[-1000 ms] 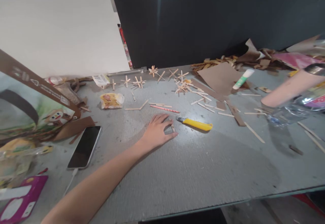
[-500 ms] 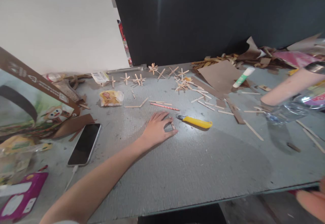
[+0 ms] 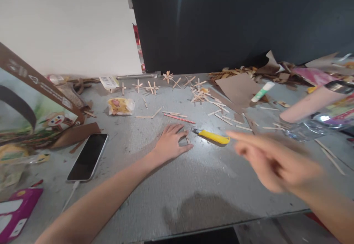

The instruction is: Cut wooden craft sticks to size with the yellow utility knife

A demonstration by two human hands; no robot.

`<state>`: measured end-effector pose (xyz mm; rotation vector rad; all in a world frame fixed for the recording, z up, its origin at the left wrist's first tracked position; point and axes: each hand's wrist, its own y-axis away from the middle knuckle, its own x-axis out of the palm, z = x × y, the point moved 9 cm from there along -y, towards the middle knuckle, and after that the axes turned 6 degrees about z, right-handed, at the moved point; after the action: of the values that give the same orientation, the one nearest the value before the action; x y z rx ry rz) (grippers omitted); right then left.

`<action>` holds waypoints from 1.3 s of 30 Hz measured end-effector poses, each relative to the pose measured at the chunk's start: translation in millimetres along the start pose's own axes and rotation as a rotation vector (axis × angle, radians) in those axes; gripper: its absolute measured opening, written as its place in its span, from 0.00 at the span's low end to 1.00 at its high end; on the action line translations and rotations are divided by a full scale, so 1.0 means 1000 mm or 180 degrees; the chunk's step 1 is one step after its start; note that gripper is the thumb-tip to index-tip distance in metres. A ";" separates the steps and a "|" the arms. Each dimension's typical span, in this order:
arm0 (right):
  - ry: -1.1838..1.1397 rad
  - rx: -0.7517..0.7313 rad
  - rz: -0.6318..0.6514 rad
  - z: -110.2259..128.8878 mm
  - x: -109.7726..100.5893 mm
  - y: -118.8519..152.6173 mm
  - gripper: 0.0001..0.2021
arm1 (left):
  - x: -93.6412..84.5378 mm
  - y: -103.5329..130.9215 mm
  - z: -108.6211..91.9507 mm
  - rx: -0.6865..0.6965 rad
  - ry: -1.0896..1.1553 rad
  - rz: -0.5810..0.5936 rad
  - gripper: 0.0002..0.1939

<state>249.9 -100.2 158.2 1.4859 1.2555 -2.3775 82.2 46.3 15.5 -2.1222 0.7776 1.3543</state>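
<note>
On the grey tabletop, my left hand (image 3: 172, 142) rests with thumb and fingertips curved around a short piece of wooden stick (image 3: 187, 139), pinched at its ends. Just to its right lies a yellow utility knife (image 3: 212, 137), its dark tip toward that hand. My right hand (image 3: 272, 161), blurred by motion, hovers at the knife's rear end. Its index finger stretches out toward the knife, the thumb is apart, and nothing shows in it. Behind the knife lies a red patterned pencil or straw (image 3: 179, 118) beside loose wooden sticks (image 3: 174, 113).
Star-shaped stick pieces (image 3: 151, 86) stand at the back, near a stick pile (image 3: 199, 95). A glue stick (image 3: 262, 92), cardboard (image 3: 235, 89), a pink bottle (image 3: 306, 102) and clear plastic (image 3: 301, 130) lie right. A phone (image 3: 87, 158), yellow packet (image 3: 119, 106) and printed bag (image 3: 55, 120) are left.
My right hand has come in from the lower right edge to the knife's rear end. My left hand stays in place around the stick piece. The view has shifted slightly.
</note>
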 end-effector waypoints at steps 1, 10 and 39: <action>-0.0051 0.0128 0.0107 -0.015 0.016 -0.014 0.22 | 0.000 -0.001 0.000 -0.0012 -0.0011 0.0021 0.26; 0.0898 0.0569 0.1738 -0.095 0.136 -0.009 0.16 | -0.001 -0.001 0.000 0.0053 0.0094 -0.0084 0.25; 0.0884 0.0180 0.2778 -0.077 0.143 -0.047 0.15 | 0.001 -0.003 0.004 0.0054 0.0182 -0.0106 0.24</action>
<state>208.0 31.0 59.8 1.8953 0.3902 -1.6685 82.6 51.0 13.1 -2.1595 0.7700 1.2707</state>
